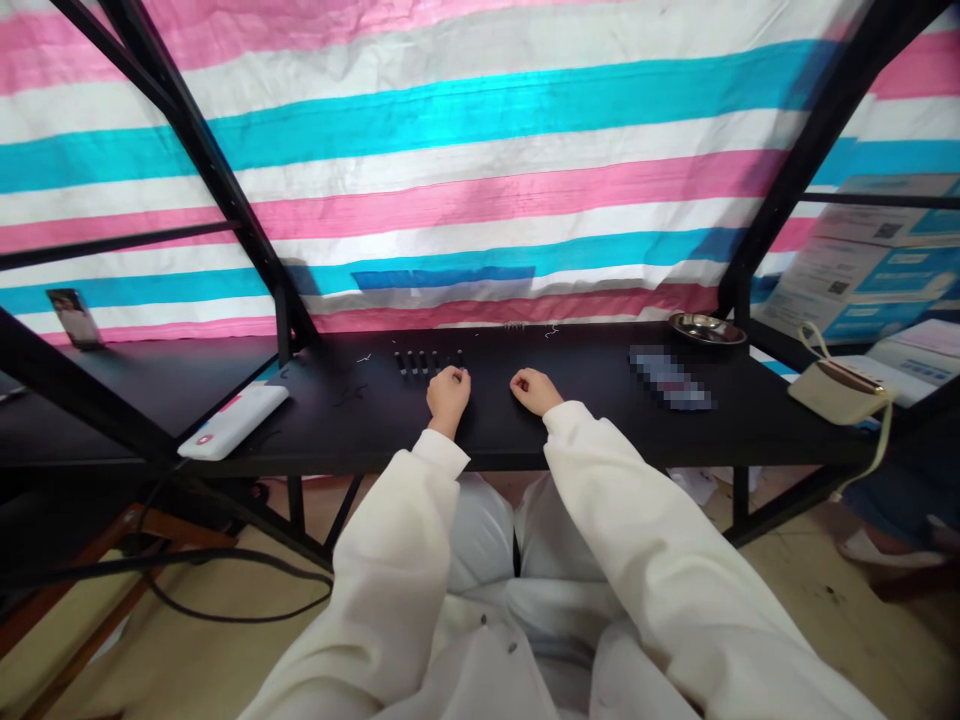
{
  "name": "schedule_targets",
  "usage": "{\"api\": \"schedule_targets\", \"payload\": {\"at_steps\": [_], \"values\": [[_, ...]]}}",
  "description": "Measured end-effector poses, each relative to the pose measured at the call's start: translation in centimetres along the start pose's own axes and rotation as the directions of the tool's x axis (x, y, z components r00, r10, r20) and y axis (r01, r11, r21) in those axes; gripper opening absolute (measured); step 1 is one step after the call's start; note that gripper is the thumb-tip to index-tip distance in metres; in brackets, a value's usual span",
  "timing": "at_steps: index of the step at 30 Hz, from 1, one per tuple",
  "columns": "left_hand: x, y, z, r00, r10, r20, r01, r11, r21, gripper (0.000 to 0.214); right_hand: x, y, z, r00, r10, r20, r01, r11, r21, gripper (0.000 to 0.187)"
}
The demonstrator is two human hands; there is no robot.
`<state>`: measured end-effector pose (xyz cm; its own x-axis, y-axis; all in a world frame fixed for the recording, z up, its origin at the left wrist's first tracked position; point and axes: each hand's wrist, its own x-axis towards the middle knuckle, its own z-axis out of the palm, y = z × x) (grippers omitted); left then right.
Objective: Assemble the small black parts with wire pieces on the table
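My left hand (450,393) is closed over the black table, its fingers pinched together just in front of a row of small cylinders. What it holds, if anything, is too small to make out. Several of these small dark cylinders (423,362) with pale lower ends stand side by side, the rightmost partly behind my fingertips. To the right, my right hand (535,391) rests closed near the tabletop with its fingers curled and thumb pressed in. Anything inside that hand is hidden.
On the black table (495,440) lie a white power-bank-like device (234,422) at left, a shiny metal dish (707,329) at back right and a blurred-out item (670,378). Small clear pieces (514,325) and white scraps (552,330) lie along the back edge. A beige bag (836,388) sits at far right.
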<state>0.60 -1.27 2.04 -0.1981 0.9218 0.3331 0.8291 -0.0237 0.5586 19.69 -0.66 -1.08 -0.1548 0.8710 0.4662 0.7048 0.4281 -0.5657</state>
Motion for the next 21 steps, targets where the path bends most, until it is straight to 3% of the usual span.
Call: {"api": "schedule_targets", "payload": {"at_steps": [7,16,21], "values": [[1.3,-0.3,-0.3,0.996,-0.079,-0.032,0.079,0.997,-0.016,0.028,0.1,-0.3,-0.2,1.000,0.010,0.027,-0.010,1.000,-0.001,0.010],[3.9,0.9,-0.6,0.998,0.016,0.062,-0.019,0.999,0.045,0.048,0.1,0.0,0.0,1.000,0.000,0.020,0.000,1.000,0.018,0.009],[4.5,1.3,-0.5,0.996,0.058,0.070,-0.061,0.997,0.046,0.037,0.1,0.1,0.0,1.000,0.007,0.020,-0.008,0.999,0.041,0.009]]}}
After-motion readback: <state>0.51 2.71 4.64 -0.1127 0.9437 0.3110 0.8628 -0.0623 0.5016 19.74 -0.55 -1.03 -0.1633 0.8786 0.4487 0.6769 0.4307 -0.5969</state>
